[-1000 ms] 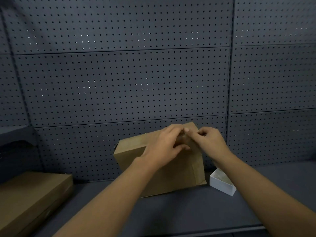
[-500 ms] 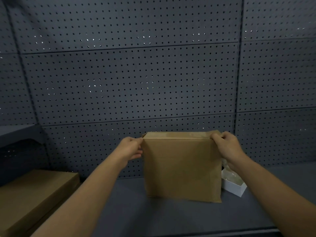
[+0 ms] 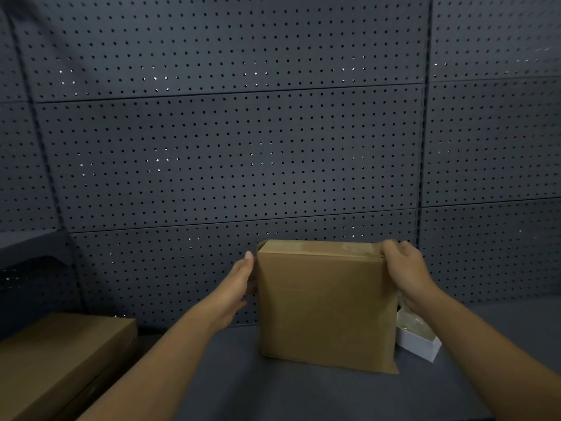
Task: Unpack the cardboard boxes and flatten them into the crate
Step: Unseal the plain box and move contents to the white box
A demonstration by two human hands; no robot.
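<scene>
A brown cardboard box (image 3: 326,305) stands upright on the dark shelf (image 3: 288,387), its top seamed with tape. My left hand (image 3: 239,281) lies flat against the box's left side with the fingers straight. My right hand (image 3: 403,268) grips the top right corner, fingers curled over the edge. No crate is in view.
A flat brown cardboard box (image 3: 57,360) lies at the lower left of the shelf. A small white open box (image 3: 420,338) sits just right of the upright box, partly hidden behind it. A dark pegboard wall (image 3: 230,153) closes the back.
The box went from tilted, with both hands at its top edge, to upright and square on the shelf. My hands spread to its two sides, and my left hand opened flat.
</scene>
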